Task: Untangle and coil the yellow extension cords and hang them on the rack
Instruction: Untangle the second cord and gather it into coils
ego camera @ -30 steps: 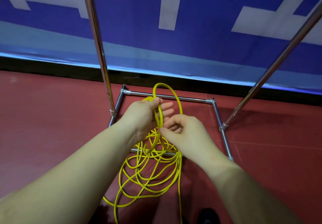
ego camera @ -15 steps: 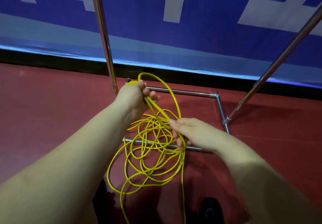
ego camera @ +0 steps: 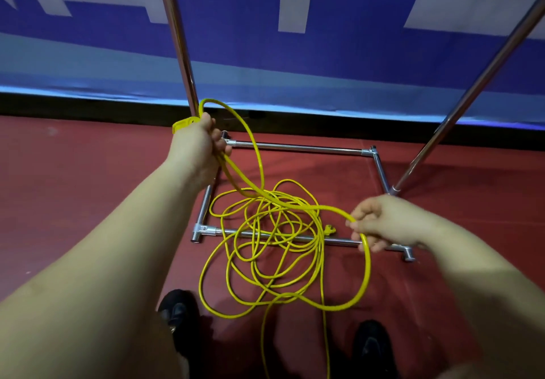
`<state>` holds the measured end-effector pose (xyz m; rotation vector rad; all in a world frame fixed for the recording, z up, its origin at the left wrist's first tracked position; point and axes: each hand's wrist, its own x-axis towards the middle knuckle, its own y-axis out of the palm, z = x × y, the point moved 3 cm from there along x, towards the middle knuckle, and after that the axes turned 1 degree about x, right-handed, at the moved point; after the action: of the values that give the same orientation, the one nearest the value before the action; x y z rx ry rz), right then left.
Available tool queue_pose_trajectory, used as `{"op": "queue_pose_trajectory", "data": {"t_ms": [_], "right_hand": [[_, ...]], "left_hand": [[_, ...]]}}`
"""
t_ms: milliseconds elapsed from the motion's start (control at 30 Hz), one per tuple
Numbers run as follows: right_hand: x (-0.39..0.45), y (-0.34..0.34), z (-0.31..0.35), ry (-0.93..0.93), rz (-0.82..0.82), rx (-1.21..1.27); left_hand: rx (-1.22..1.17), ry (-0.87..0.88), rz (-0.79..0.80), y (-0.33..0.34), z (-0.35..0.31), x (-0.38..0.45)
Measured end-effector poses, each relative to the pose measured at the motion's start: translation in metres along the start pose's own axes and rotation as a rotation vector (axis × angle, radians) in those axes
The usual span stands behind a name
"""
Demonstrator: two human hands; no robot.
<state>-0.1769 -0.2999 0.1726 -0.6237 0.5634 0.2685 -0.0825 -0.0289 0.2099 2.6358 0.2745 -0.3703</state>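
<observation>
The left hand (ego camera: 200, 142), left of centre in the frame, grips the yellow cord (ego camera: 265, 225) near one end, with a flat yellow plug (ego camera: 184, 123) sticking out past the knuckles and one small loop arching above the fist. The right hand (ego camera: 383, 222), at the right of the frame, has its fingers curled round a single run of the same cord, drawn out to the side.

Most of the cord lies in a loose tangle on the red floor (ego camera: 73, 187) in the middle of the frame, spread across the chrome base of the rack (ego camera: 295, 145), with a second plug (ego camera: 329, 229) showing beside the heap. Two dark shoes (ego camera: 177, 311) stand at the bottom edge.

The task looks barely begun: one loop gathered, the bulk still to untangle and coil, and nothing visibly hung on the rack's poles.
</observation>
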Motion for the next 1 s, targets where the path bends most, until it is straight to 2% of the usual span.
{"op": "queue_pose_trajectory", "data": {"t_ms": [167,267,367,667,767,867,933,1000], "right_hand": [[-0.006,-0.005,0.019,-0.001,-0.089,0.642],[-0.007,-0.004,0.033,-0.013,-0.118,0.939],[-0.007,-0.004,0.044,-0.016,-0.138,1.174],[0.001,-0.009,0.051,-0.018,-0.27,1.668],[0.002,-0.013,0.052,-0.029,-0.319,1.689],[0.001,-0.014,0.055,-0.024,-0.32,1.554],[-0.001,-0.013,0.057,-0.028,-0.284,1.311],[-0.004,-0.009,0.058,-0.055,-0.269,0.862]], "left_hand": [[0.318,0.123,0.13,0.012,0.006,-0.017],[0.429,0.101,0.245,0.024,0.018,-0.029],[0.437,0.042,0.34,0.035,0.034,-0.04],[0.836,-0.003,0.621,0.056,0.072,-0.064],[0.733,-0.113,0.711,0.06,0.076,-0.071],[0.694,-0.116,0.642,0.06,0.076,-0.07],[0.655,-0.106,0.535,0.057,0.074,-0.063],[0.55,-0.128,0.438,0.055,0.071,-0.057]]}}
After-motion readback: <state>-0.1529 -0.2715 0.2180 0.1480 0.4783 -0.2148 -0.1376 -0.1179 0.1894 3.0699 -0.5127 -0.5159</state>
